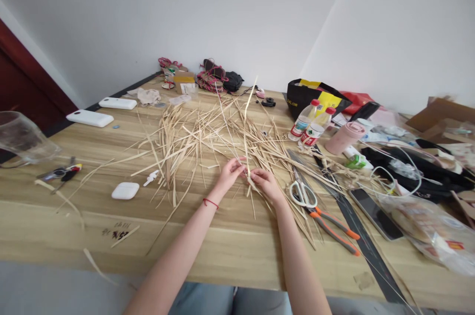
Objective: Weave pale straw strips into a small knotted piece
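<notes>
My left hand (229, 175), with a red string on its wrist, is closed in a pinch at the lower end of a thin pale wire-like strand (226, 124) that slants up and away. Beside it, my right hand (266, 184) is closed with the fingertips on a flat straw strip (245, 127), which stands up and bends near its top. The two hands nearly meet where strand and strip come together; the exact join is too small to make out. Just beyond them spreads a loose heap of dry straw strips (200, 131).
Right of my arms lie white-handled scissors (303, 194), orange-grey pliers (334, 230) and a phone (375, 213). Further back stand water bottles (304, 119), a pink cup (345, 137) and a black bag (297, 99). A white earphone case (125, 190) and a clear container (25, 136) are left.
</notes>
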### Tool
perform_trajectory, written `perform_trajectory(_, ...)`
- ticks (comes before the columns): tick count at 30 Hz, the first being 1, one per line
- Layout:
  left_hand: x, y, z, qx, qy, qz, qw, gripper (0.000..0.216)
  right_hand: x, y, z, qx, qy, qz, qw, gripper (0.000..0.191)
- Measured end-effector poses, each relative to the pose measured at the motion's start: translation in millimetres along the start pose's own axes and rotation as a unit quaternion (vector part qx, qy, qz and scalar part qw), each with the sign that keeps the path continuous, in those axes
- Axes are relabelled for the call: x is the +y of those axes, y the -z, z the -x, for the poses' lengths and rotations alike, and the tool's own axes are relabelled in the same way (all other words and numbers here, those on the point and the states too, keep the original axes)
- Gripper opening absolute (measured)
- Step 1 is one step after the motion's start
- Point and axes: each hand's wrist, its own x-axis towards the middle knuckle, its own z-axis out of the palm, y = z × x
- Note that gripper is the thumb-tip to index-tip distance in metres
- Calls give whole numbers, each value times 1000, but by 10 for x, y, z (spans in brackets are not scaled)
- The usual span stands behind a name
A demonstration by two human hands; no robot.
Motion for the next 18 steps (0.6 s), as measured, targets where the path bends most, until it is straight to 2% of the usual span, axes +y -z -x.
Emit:
perform_trajectory(5, 4, -12, 10, -5, 20, 13, 1000, 36, -30, 2, 6, 9, 0, 12, 1000, 32)
perform_trajectory(10, -80, -26, 0, 15, 22, 9, 1000, 49, -38, -12, 0, 5, 49, 40, 998, 28)
perform_trajectory(18, -92, -27, -2, 15, 15, -1, 1000, 46, 23, -57, -10, 0, 73, 27, 997, 26)
